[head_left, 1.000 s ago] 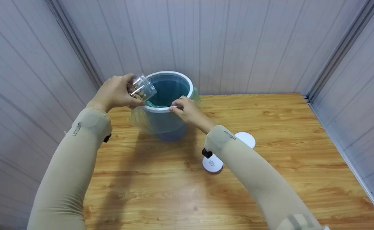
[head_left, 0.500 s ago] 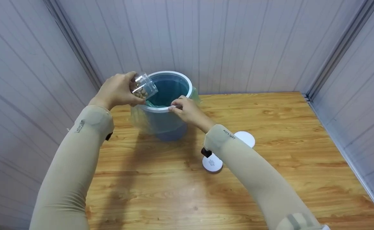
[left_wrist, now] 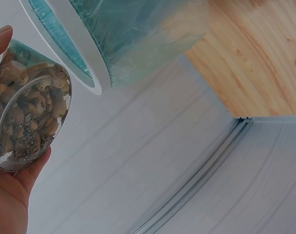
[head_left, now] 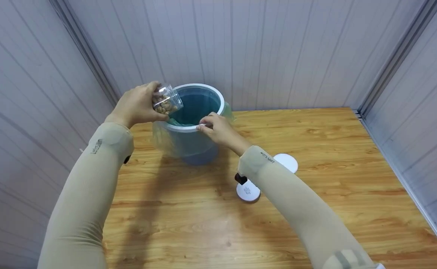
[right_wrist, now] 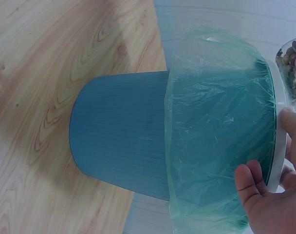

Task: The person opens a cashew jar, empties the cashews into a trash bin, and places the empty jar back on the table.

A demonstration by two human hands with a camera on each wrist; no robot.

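Observation:
My left hand [head_left: 136, 104] grips a clear jar [head_left: 168, 99] tilted on its side over the left rim of a blue trash can [head_left: 200, 155]. Tan, nut-like pieces [left_wrist: 33, 109] fill much of the jar, and its mouth points right, toward the can's opening. A thin green bin liner [right_wrist: 216, 131] drapes over the outside of the can beneath a white rim ring [right_wrist: 279, 97]. At the front right of that ring, my right hand [head_left: 220, 130] pinches the rim between fingers and thumb. The bottom inside the can is hidden.
Two round white lids lie on the wooden table right of the can: a nearer lid [head_left: 248, 191] and a farther lid [head_left: 287, 163], both partly behind the right forearm. Pale panel walls [head_left: 297, 56] enclose the table at the back and sides.
The jar has turned slightly in place, and the pieces now bunch more toward its lower side and mouth. My right hand has stayed on the rim.

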